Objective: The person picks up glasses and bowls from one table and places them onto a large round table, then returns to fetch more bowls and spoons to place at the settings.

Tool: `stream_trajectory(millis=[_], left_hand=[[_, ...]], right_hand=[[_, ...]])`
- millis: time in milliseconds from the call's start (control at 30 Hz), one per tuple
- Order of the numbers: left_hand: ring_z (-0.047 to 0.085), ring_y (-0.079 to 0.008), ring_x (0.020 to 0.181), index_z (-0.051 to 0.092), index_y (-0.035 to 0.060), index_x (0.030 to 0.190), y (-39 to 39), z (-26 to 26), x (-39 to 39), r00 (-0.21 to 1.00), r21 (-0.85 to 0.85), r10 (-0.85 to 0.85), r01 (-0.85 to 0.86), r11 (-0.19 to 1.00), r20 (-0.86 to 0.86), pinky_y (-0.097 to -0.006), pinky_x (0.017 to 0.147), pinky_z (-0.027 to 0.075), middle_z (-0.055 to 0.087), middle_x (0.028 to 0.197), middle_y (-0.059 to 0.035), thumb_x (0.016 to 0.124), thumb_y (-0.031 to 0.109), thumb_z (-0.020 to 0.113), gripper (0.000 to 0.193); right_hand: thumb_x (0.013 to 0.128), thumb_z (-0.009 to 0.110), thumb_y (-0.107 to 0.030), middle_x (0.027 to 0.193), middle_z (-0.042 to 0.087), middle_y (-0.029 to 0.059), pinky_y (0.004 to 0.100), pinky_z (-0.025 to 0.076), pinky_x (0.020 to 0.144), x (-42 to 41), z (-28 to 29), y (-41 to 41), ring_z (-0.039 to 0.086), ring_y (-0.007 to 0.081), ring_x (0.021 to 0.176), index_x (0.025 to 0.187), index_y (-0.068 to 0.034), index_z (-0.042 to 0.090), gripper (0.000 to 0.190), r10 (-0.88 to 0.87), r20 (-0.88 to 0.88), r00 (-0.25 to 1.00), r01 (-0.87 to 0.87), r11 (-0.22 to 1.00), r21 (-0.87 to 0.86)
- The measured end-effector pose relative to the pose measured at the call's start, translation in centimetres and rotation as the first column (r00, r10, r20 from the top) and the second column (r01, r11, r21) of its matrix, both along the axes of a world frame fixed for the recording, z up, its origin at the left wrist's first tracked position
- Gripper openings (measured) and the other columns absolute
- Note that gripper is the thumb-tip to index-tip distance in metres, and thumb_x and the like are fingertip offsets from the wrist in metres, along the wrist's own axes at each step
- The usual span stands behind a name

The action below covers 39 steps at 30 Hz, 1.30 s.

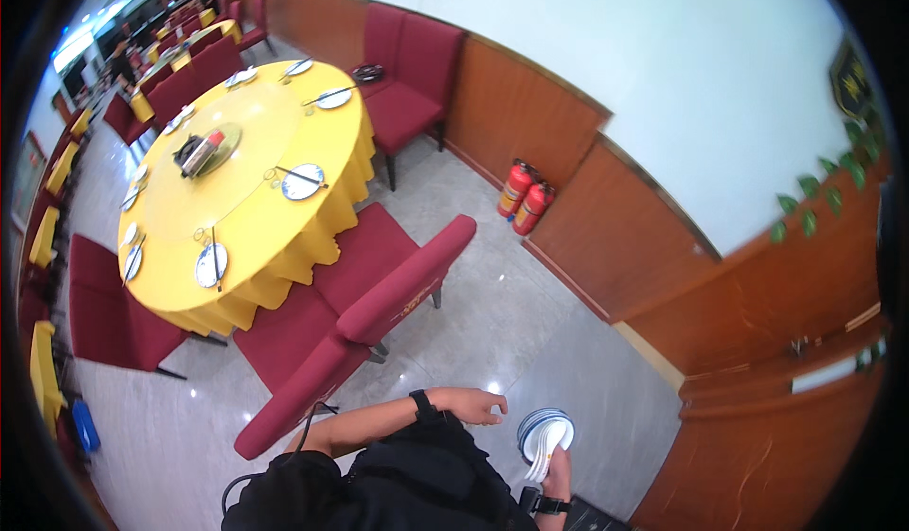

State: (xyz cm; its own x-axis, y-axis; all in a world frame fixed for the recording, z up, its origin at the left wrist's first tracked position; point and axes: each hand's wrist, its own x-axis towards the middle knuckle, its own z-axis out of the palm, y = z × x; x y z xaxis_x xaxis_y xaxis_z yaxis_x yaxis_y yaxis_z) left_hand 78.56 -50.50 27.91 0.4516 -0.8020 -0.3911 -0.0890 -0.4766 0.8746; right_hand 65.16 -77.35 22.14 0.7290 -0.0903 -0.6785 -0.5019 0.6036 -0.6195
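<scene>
My right hand point(559, 466) grips a stack of white bowls with blue bands point(524, 428) from below. Several white soup spoons point(542, 451) lie together in the top bowl, handles pointing over its rim towards me. My left hand point(480, 407) is in front of my body, to the left of the bowls and apart from them. Its fingers are loosely bent and I see nothing in them. Beyond it stand maroon upholstered chairs point(355, 318) beside a round table with a yellow cloth point(298, 240). Plates with blue patterns point(302, 181) and chopsticks point(215, 258) are set around that table.
Two red fire extinguishers point(524, 197) stand on the grey tiled floor point(490, 297) against the wood wall panelling point(518, 105). To my right is a brown wooden cabinet or counter point(746, 453). A person in dark clothing point(122, 64) is far off among other tables.
</scene>
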Motion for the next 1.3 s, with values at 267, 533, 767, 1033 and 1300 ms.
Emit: stream_trajectory(millis=[267, 533, 767, 1033, 1300], left_hand=[[0.066, -0.0331, 0.097, 0.043, 0.0056, 0.136, -5.3, 5.9, 17.2, 0.962, 0.053, 0.273, -0.272, 0.961, -0.014, -0.0416, 0.087, 0.049, 0.067, 0.105, -0.022, 0.097, 0.05, 0.053, 0.06], [0.057, -0.0503, 0.111, 0.007, 0.0081, 0.154, -12.1, 9.2, 37.7, 0.942, -0.032, 0.302, -0.301, 0.953, 0.146, -0.0462, 0.098, 0.045, 0.048, 0.124, -0.0391, 0.089, 0.044, 0.062, 0.092], [0.055, -0.0442, 0.115, 0.02, 0.0014, 0.15, -9.6, 10.9, 51.9, 0.81, -0.193, 0.568, -0.54, 0.819, 0.145, -0.0443, 0.1, 0.043, 0.056, 0.125, -0.0298, 0.087, 0.019, 0.061, 0.077], [0.059, -0.0436, 0.111, 0.029, 0.0058, 0.145, -2.9, 11.6, 61.5, 0.42, -0.226, 0.892, -0.864, 0.45, 0.17, -0.0445, 0.097, 0.047, 0.061, 0.117, -0.028, 0.086, 0.018, 0.059, 0.067], [0.061, -0.0362, 0.113, 0.034, 0.0052, 0.144, 8.3, 16.0, 69.9, -0.088, -0.263, 0.979, -0.964, -0.038, 0.183, -0.0395, 0.098, 0.046, 0.061, 0.12, -0.0235, 0.087, 0.014, 0.056, 0.062]], right_hand=[[0.098, 0.049, -0.026, 0.1, 0.068, 0.0146, 0.0365, 0.061, 0.055, 24.0, 2.9, -4.1, 0.071, 0.0262, 0.072, 0.124, -0.002, 0.054, 0.035, 0.234, -0.023, 0.972, -0.233, 0.972, 0.036], [0.098, 0.048, -0.021, 0.098, 0.068, 0.0128, 0.0381, 0.062, 0.057, 46.0, 8.0, -5.0, 0.071, 0.0241, 0.073, 0.121, -0.003, 0.055, 0.03, 0.256, 0.094, 0.962, -0.25, 0.965, -0.077], [0.096, 0.052, -0.018, 0.101, 0.068, 0.0122, 0.039, 0.063, 0.059, 64.2, 11.8, -3.3, 0.071, 0.0237, 0.077, 0.124, -0.007, 0.054, 0.03, 0.423, 0.206, 0.882, -0.409, 0.906, -0.109], [0.094, 0.055, -0.013, 0.111, 0.065, 0.0128, 0.04, 0.062, 0.059, 82.2, 12.1, 6.3, 0.07, 0.0251, 0.081, 0.133, -0.01, 0.047, 0.039, 0.704, 0.277, 0.654, -0.706, 0.699, -0.109], [0.092, 0.051, -0.009, 0.113, 0.061, 0.0169, 0.044, 0.061, 0.053, 98.8, 16.1, 22.0, 0.07, 0.0292, 0.083, 0.138, -0.014, 0.037, 0.048, 0.952, 0.26, 0.162, -0.943, 0.227, -0.243]])
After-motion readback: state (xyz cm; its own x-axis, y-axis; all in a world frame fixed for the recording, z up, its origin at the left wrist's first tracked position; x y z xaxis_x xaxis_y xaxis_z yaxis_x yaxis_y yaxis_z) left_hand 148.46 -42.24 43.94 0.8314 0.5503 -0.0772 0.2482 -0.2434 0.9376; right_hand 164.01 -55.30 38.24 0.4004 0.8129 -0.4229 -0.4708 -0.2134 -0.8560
